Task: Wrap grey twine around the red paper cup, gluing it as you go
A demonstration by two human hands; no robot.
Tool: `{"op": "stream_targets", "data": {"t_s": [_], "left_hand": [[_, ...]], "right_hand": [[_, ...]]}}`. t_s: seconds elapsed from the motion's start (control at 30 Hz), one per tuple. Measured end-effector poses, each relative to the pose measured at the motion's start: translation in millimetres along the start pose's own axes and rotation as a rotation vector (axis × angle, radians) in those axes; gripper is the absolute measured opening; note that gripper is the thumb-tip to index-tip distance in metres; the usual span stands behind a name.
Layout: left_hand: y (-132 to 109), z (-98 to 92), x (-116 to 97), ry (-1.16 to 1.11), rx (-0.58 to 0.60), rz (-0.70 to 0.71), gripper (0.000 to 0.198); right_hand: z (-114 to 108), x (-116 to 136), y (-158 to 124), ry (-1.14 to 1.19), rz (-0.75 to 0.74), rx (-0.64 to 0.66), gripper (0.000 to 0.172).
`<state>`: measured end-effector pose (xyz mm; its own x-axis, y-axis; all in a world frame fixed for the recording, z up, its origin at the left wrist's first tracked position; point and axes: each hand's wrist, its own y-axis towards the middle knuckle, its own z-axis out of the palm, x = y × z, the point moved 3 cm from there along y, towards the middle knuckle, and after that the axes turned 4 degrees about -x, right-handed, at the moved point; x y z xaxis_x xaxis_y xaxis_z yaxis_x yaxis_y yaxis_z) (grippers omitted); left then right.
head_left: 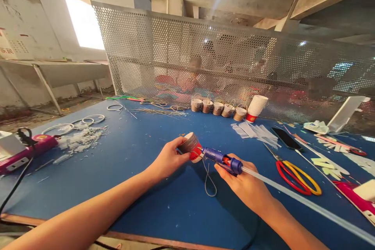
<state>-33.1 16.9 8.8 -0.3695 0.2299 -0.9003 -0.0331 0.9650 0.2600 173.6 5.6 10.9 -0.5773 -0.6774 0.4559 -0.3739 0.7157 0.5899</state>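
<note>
In my left hand (172,153), fingers wrapped round it, a red and white paper cup (194,152) is held tilted on its side above the table. Grey cord is wound around part of the cup, and a loose loop of the cord (210,187) hangs below it. My right hand (238,175) grips a blue hot glue gun (213,155). The gun's nozzle is at the cup's side; whether it touches cannot be made out. A long clear glue stick (293,191) sticks out of the gun's rear, passing over my right forearm.
Several cord-wrapped cups (218,108) and a stack of paper cups (257,107) line the table's back. Red and yellow scissors (297,177), a phone (286,138) and white strips (254,133) lie right. Glue scraps (83,138) and a power strip (38,148) are left, before a perforated screen (129,43).
</note>
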Motion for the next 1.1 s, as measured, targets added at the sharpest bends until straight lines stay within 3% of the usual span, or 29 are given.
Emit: {"op": "stream_targets", "data": {"t_s": [0.6,1.1], "left_hand": [[2,0.8,6,-0.012,0.047,0.021,0.021],[3,-1.0,2,-0.065,0.038,-0.010,0.017]], "right_hand": [[12,10,-6,-0.119,-0.128,-0.018,0.018],[9,8,-4,-0.156,-0.113,-0.051,0.021]]}}
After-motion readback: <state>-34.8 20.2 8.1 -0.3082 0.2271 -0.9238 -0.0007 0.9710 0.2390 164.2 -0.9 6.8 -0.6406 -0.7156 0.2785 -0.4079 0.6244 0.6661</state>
